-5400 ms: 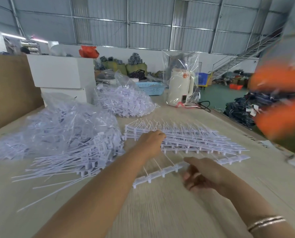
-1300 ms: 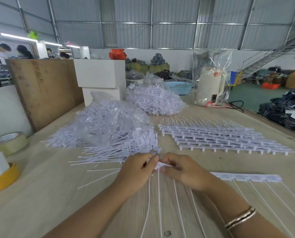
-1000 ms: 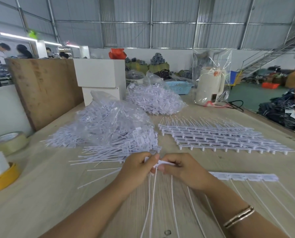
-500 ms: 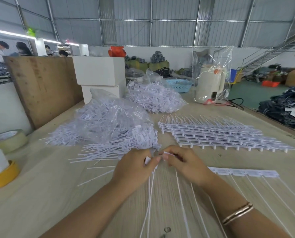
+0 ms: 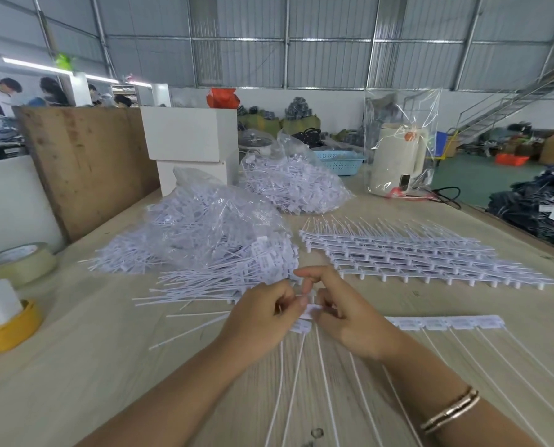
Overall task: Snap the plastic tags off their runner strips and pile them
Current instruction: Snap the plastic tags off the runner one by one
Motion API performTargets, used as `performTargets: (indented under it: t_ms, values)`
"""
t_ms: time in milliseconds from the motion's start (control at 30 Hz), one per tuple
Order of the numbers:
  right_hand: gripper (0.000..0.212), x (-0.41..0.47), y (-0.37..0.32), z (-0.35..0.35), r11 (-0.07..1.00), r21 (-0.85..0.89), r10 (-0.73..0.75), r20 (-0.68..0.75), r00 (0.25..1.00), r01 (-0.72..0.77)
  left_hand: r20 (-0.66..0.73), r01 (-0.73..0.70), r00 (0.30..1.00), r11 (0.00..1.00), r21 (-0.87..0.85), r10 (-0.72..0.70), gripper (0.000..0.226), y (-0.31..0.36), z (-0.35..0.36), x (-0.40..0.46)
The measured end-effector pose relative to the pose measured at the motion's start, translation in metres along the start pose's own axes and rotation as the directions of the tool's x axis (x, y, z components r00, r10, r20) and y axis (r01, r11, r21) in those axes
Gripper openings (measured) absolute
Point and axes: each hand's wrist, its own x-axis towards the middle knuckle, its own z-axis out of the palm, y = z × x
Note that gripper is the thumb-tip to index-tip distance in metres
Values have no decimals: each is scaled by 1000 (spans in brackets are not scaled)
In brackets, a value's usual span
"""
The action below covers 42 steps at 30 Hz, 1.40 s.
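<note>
A white runner strip of tags (image 5: 443,323) lies across the wooden table (image 5: 76,366), its thin tails pointing toward me. My right hand (image 5: 346,314) grips the strip's left end. My left hand (image 5: 262,317) pinches a few loose tags (image 5: 301,327) right beside it, their tails hanging toward me. A pile of loose snapped tags (image 5: 224,279) lies just beyond my left hand. A stack of whole runner strips (image 5: 414,256) sits further back on the right.
Two clear bags of tags (image 5: 211,221) (image 5: 291,182) stand behind the pile. Tape rolls (image 5: 21,262) and a yellow ring (image 5: 8,327) sit at the left. White boxes (image 5: 188,133), a blue basket (image 5: 340,161) and a wrapped kettle (image 5: 398,159) stand at the back.
My hands have kept working at the strip's left end. More tags have come off into my left hand, and the strip to the right of my right hand looks shorter.
</note>
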Motion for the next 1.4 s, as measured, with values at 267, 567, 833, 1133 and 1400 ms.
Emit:
performTargets:
  t_ms: [267,567,833,1133,1400]
  values:
    - [21,2,6,-12,944,-289,183,56,982,-160,-44,28,999,996,-81,-31,35,-3,-2,2]
    - [17,3,2,-4,998,-22,59,-24,998,-59,42,183,983,938,-294,-179,31,10,-5,1]
    - [16,6,5,-1,999,-43,3,-151,988,-9,141,386,910,671,-633,-390,36,17,-3,0]
    - [6,7,4,-8,989,-146,-42,-215,976,10,-70,9,997,997,-71,-14,30,3,-9,2]
    - [50,1,1,-8,991,126,64,-138,988,-47,-67,-150,984,971,187,165,42,-7,-11,2]
